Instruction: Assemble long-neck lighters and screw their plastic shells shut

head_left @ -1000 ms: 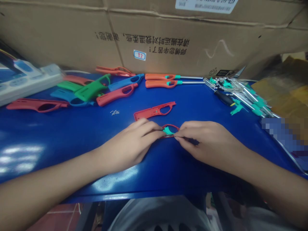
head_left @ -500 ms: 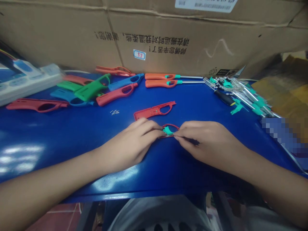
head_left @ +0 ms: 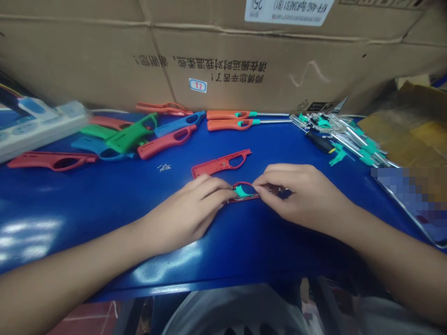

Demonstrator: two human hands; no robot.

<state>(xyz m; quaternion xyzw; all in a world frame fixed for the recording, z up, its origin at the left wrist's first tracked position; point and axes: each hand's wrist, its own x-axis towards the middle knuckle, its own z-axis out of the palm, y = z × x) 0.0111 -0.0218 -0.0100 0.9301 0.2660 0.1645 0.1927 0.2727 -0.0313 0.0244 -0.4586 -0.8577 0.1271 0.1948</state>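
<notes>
Fingers (head_left: 215,193) of the left hand (head_left: 188,211), pressed together, hold a red shell (head_left: 248,197) flat on the blue counter (head_left: 104,195), mid-front. Right hand (head_left: 300,195) fingers (head_left: 267,185) pinch its right end, beside the teal trigger (head_left: 241,190). A second shell (head_left: 220,164) lies just behind.

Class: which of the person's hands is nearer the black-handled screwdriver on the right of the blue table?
Right. The right hand lies just in front of the black-handled screwdriver, apart from it; the left hand is farther left. Both hold the red plastic shell.
</notes>
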